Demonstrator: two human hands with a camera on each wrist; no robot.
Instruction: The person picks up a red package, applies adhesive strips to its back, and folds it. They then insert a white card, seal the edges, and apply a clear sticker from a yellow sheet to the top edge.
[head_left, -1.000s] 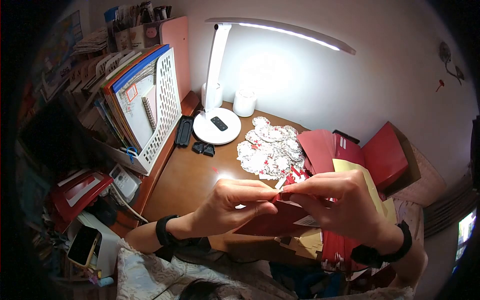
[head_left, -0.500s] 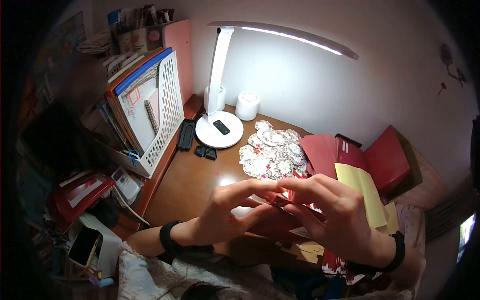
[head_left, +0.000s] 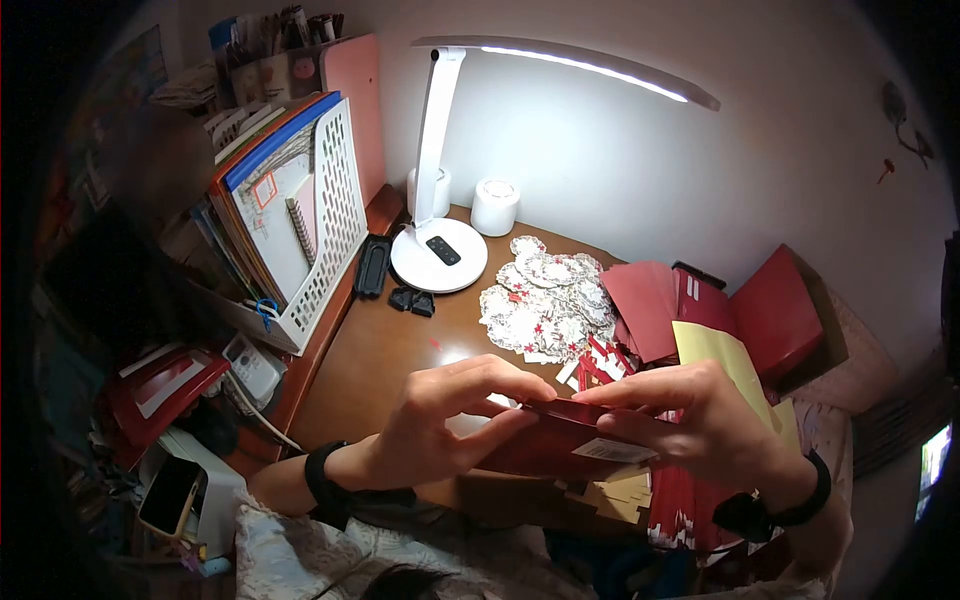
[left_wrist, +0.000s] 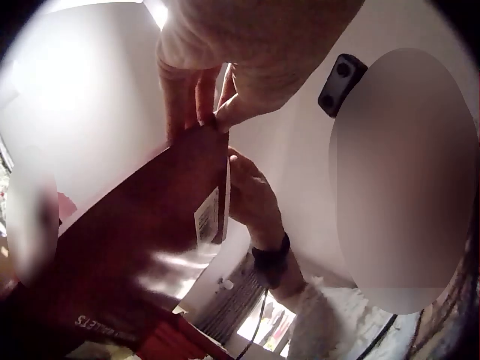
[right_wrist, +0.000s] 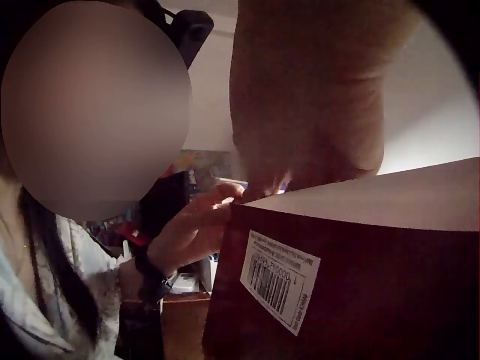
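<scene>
A dark red cardboard packet (head_left: 530, 447) is held up over the desk by both hands. My left hand (head_left: 440, 412) pinches its upper edge at the left, thumb on the near side and fingers behind. At the right end of that edge, my right hand (head_left: 685, 405) grips it between thumb and fingers. A white barcode label (right_wrist: 281, 281) sits near one end of the packet, and a pale inner surface (right_wrist: 390, 202) shows along the edge in the right wrist view. Upside-down lettering (left_wrist: 105, 326) appears on its broad face in the left wrist view.
Beyond the hands lies a heap of white and red paper rounds (head_left: 550, 300), with red and white strips (head_left: 605, 362) beside it. Red card sheets (head_left: 640, 305), a yellow sheet (head_left: 725, 365) and a red box (head_left: 775, 305) stand right. A lamp (head_left: 440, 257) and file rack (head_left: 335, 220) are left.
The hands have moved apart along the packet's edge, the left one leftward. The packet's front and label now show more fully between them.
</scene>
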